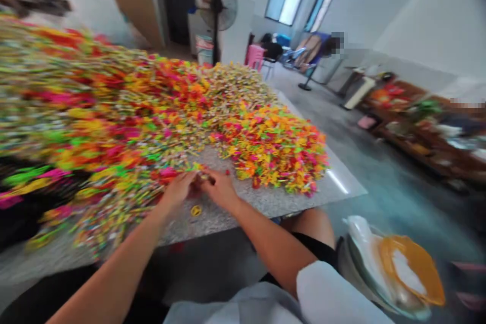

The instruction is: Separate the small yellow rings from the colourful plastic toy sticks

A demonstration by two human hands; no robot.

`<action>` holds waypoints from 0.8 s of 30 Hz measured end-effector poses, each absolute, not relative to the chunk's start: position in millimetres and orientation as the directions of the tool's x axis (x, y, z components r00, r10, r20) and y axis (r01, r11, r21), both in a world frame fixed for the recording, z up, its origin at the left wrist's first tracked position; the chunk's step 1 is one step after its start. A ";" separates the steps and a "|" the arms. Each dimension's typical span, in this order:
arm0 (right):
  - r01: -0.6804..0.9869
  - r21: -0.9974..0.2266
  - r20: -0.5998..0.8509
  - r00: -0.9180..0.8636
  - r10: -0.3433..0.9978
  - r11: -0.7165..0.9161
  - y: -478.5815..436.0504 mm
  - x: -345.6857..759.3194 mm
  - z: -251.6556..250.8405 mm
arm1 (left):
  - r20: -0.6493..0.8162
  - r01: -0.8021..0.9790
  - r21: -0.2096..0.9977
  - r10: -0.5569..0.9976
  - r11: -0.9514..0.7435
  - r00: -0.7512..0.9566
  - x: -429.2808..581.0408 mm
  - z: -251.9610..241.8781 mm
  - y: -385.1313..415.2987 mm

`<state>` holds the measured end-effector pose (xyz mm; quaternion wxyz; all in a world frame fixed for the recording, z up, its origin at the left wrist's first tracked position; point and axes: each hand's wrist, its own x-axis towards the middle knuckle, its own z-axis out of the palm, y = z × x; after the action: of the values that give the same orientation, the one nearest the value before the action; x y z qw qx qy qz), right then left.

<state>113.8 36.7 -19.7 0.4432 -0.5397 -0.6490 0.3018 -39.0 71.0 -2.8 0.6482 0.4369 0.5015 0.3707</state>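
My left hand (180, 188) and my right hand (219, 187) meet at the near edge of a huge heap of small bright paper pieces (125, 106) on a speckled grey stone table (243, 205). Both hands have their fingers curled and pinched together on some of the colourful pieces; motion blur hides exactly what they grip. A small yellow ring-shaped thing (196, 210) lies on the table just below the hands. A separate mound of the same pieces (275, 149) sits to the right of my right hand.
An orange bowl on stacked white dishes (402, 268) sits low at the right beside my knee. A standing fan (217, 10) is behind the table. People sit far back near the windows (273, 50). Cluttered shelves (425, 121) line the right wall.
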 end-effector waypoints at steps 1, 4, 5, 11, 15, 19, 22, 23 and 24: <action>0.448 -0.862 0.251 -0.028 0.967 0.237 37.4 117.8 -20.9 | -0.377 0.047 0.925 0.892 0.377 0.249 -39.0 -1.7 74.8; 0.493 -0.847 0.258 0.056 0.965 0.198 40.2 146.9 -10.6 | -0.358 0.227 0.928 0.878 0.296 0.317 -47.2 7.2 82.0; 0.507 -0.844 0.267 0.117 0.956 0.174 44.1 162.3 -1.4 | -0.295 0.258 0.941 0.902 0.217 0.316 -54.2 11.2 84.5; 0.433 -0.877 0.412 0.459 0.787 0.206 90.0 252.9 76.5 | 0.323 0.762 0.643 0.930 -0.079 -0.175 -140.1 21.6 124.9; 0.391 -0.907 0.355 0.510 0.784 0.157 82.9 245.0 70.8 | 0.424 0.907 0.415 0.868 0.069 -0.259 -189.7 21.0 136.0; 0.441 -0.894 0.220 0.286 0.933 0.075 58.7 204.0 14.0 | 0.195 0.937 0.326 0.961 0.123 -0.194 -199.9 18.7 116.3; 0.537 -0.839 0.130 0.039 0.991 0.089 54.2 176.0 -21.9 | 0.134 0.937 0.327 0.976 0.122 -0.174 -197.8 8.4 112.6; 0.578 -0.807 0.134 -0.018 0.991 0.119 54.9 167.4 -29.0 | 0.145 0.934 0.336 0.973 0.124 -0.182 -197.2 5.6 112.4; 0.619 -0.770 0.150 -0.055 0.987 0.152 56.5 159.1 -33.6 | 0.153 0.927 0.351 0.969 0.131 -0.195 -196.7 3.6 112.4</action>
<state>159.1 56.5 -33.6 0.3453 -0.5942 -0.6759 0.2662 -196.7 112.4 3.6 0.0558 0.6321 0.7498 0.1873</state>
